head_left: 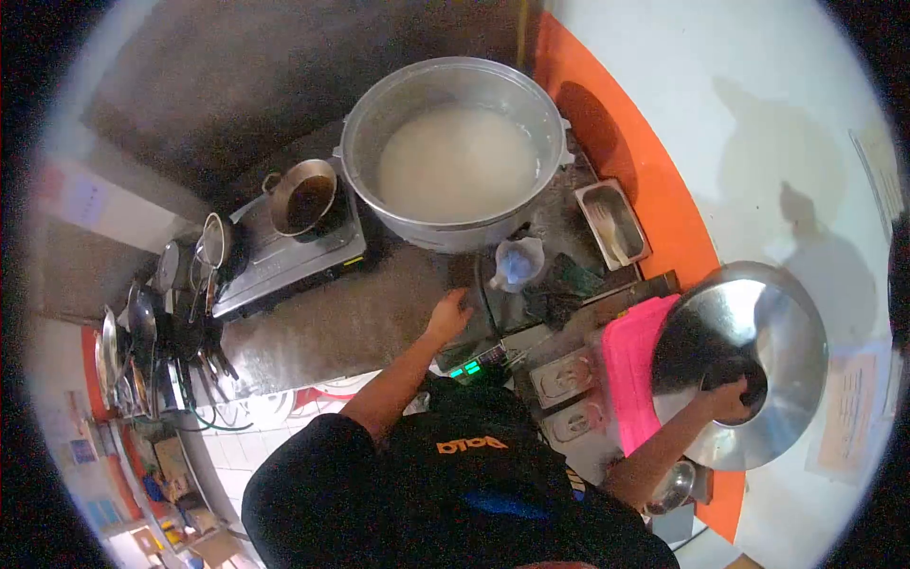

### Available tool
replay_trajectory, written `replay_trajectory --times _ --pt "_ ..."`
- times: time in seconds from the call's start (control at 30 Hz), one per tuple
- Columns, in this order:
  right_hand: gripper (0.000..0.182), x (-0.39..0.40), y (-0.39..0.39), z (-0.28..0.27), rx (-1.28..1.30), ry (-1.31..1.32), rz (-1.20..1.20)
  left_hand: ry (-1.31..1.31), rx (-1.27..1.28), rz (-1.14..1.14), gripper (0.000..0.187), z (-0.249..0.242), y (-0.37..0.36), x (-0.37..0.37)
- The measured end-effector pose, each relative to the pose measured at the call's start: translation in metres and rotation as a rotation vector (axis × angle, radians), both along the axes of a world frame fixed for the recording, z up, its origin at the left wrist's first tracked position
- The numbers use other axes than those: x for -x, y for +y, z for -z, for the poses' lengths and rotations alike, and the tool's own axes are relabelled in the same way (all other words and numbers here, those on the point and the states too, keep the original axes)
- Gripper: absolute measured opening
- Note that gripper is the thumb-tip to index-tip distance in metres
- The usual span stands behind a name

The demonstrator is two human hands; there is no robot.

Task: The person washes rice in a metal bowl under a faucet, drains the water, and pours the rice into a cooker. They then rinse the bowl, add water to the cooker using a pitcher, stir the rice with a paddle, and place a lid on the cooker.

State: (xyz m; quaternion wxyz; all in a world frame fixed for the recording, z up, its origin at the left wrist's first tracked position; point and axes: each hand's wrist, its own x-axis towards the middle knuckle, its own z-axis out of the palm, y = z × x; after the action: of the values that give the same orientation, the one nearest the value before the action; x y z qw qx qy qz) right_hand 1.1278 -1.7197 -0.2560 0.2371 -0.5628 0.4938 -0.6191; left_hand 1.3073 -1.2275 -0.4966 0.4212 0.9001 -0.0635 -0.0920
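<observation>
Over the dark counter, my left hand point(449, 317) is held below the big pot, its fingers loosely curled and apart with nothing seen between them. A large round metal lid point(783, 353) stands tilted at the right, near the wall. Closed at the dark centre of this lid is my right hand point(728, 400); the handle itself is mostly hidden by the fingers. The wide metal pot point(453, 226) holds a cloudy, pale liquid. Between the pot and my left hand's right side is a small translucent jug point(518, 264) with something bluish in it.
A small pan point(303, 197) sits on a flat stove point(289, 261) at the left. Several pans and utensils hang beyond. A metal tray point(612, 223) with utensils lies right of the pot. Near my body are a lit green display point(465, 368), lidded containers point(566, 377) and a pink item point(630, 365).
</observation>
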Motion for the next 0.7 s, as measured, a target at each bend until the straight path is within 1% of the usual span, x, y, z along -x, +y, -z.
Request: replay_trajectory --times 0.03,0.07,0.1,0.13,0.17,0.2,0.23,0.3,0.33,0.37,0.4,0.43,0.47,0.5,0.57,0.6,0.63,0.67,0.7 --pt "0.048 0.0 -0.001 0.001 -0.05 -0.071 -0.079 -0.004 0.0 0.022 0.049 -0.006 0.015 0.01" --pt "0.048 -0.003 0.004 -0.004 -0.052 -0.075 -0.087 -0.01 -0.001 0.047 0.049 -0.011 0.031 0.019" --pt "0.048 -0.003 0.01 -0.01 -0.115 -0.067 0.064 -0.013 -0.003 0.043 0.049 -0.016 0.046 0.026" --pt "0.047 0.002 0.017 -0.014 -0.176 -0.054 0.226 0.013 -0.067 0.014 0.046 -0.019 0.06 0.036" --pt "0.047 -0.001 0.034 -0.018 -0.171 -0.047 0.25 0.046 -0.127 0.002 0.043 -0.021 0.072 0.044" --pt "0.038 -0.012 0.052 -0.022 -0.021 -0.066 0.247 0.07 -0.182 -0.044 0.041 -0.033 0.078 0.052" --pt "0.033 -0.015 0.061 -0.007 0.066 0.05 0.145 0.093 -0.236 -0.082 0.039 -0.043 0.083 0.057" --pt "0.024 -0.023 0.077 0.022 0.258 0.246 -0.087 0.175 -0.116 -0.115 0.036 -0.028 0.113 0.071" --pt "0.017 -0.056 0.114 0.013 0.192 0.1 -0.427 0.108 -0.146 -0.097 0.036 -0.013 0.132 0.081" --pt "0.009 -0.087 0.132 0.013 -0.053 0.04 -0.687 0.04 -0.177 -0.088 0.037 -0.001 0.15 0.091" --pt "0.011 -0.118 0.139 0.023 -0.135 0.016 -0.951 0.112 -0.262 -0.069 0.034 -0.001 0.162 0.095" --pt "0.014 -0.148 0.133 0.057 -0.164 0.088 -1.003 0.184 -0.347 -0.057 0.031 -0.002 0.174 0.1" --pt "0.019 -0.182 0.112 0.11 -0.142 0.264 -1.003 0.09 -0.433 0.102 0.028 0.009 0.198 0.109" --pt "0.024 -0.214 0.1 0.137 -0.162 0.494 -0.923 -0.008 -0.519 0.257 0.025 0.025 0.224 0.119" --pt "0.029 -0.261 0.077 0.195 -0.178 0.699 -0.848 -0.165 -0.914 0.566 0.02 0.049 0.276 0.144" --pt "0.027 -0.282 0.055 0.231 -0.145 0.862 -0.858 0.03 -0.598 0.199 0.02 0.039 0.284 0.16" --pt "0.025 -0.302 0.045 0.254 -0.117 1.019 -0.865 0.2 -0.271 -0.157 0.02 0.027 0.299 0.177" --pt "0.025 -0.314 0.045 0.262 -0.137 0.993 -0.883 0.167 -0.277 -0.281 0.023 0.03 0.318 0.202" --pt "0.027 -0.321 0.048 0.262 -0.176 1.061 -0.891 0.22 -0.393 -0.138 0.02 0.012 0.339 0.217"
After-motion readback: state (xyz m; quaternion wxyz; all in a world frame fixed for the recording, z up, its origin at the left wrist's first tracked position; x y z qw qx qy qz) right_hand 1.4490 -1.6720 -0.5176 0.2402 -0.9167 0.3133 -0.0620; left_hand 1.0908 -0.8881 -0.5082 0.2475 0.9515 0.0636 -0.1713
